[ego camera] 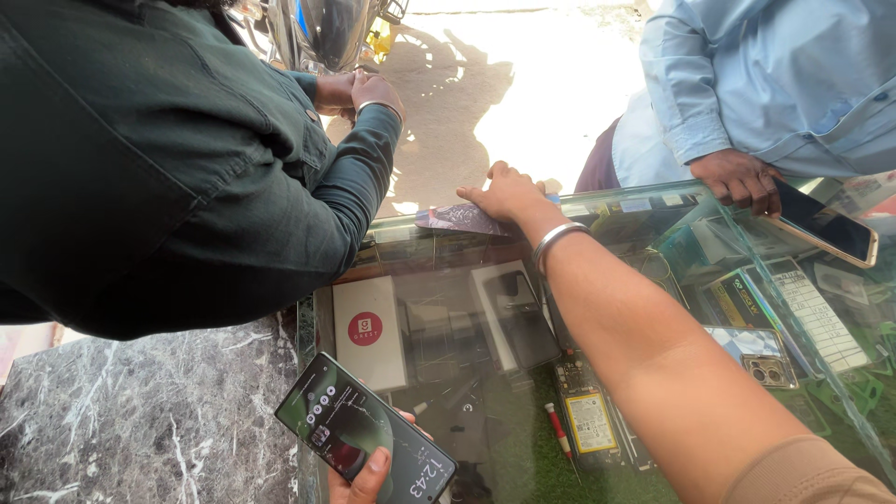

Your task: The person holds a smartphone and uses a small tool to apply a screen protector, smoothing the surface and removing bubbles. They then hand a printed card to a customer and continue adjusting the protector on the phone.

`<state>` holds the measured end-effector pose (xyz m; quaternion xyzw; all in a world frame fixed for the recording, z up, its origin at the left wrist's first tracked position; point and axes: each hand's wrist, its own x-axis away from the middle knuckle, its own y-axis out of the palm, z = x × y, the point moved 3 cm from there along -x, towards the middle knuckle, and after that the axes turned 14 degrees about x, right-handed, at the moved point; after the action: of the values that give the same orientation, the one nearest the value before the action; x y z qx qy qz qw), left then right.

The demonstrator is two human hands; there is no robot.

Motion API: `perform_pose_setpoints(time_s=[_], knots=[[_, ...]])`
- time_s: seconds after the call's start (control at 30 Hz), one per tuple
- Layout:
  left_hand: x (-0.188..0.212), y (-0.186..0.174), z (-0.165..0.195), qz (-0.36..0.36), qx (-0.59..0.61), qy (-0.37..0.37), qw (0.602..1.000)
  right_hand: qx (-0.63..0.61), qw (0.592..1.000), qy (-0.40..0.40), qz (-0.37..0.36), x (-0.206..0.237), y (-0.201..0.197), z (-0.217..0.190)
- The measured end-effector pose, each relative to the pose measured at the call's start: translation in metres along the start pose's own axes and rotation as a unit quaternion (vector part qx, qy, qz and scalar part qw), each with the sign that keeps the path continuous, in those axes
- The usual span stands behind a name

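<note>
My left hand is at the bottom edge and holds a dark smartphone with its screen lit, tilted over the glass counter. My right arm reaches across the counter to its far edge. There my right hand, a metal bangle on the wrist, rests knuckles up with curled fingers and thumb on the right end of a flat patterned card. The card lies on the glass counter top.
A person in a dark green jacket leans on the marble slab at left, hands clasped. At right, a person in a light blue shirt holds a phone. Under the glass lie a white box, phones, a red screwdriver and parts.
</note>
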<state>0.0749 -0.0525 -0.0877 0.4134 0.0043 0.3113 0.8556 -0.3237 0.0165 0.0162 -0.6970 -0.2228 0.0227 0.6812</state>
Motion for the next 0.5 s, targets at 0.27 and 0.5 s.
perform_pose_setpoints(time_s=[0.27,0.5], knots=[[-0.002,-0.012,-0.004,0.008,0.015,-0.030,0.999,0.010,0.976,-0.215,-0.037,0.025,0.006,0.028],[-0.009,-0.012,-0.007,-0.009,0.021,-0.030,0.999,0.053,0.973,-0.222,-0.016,0.024,-0.018,0.042]])
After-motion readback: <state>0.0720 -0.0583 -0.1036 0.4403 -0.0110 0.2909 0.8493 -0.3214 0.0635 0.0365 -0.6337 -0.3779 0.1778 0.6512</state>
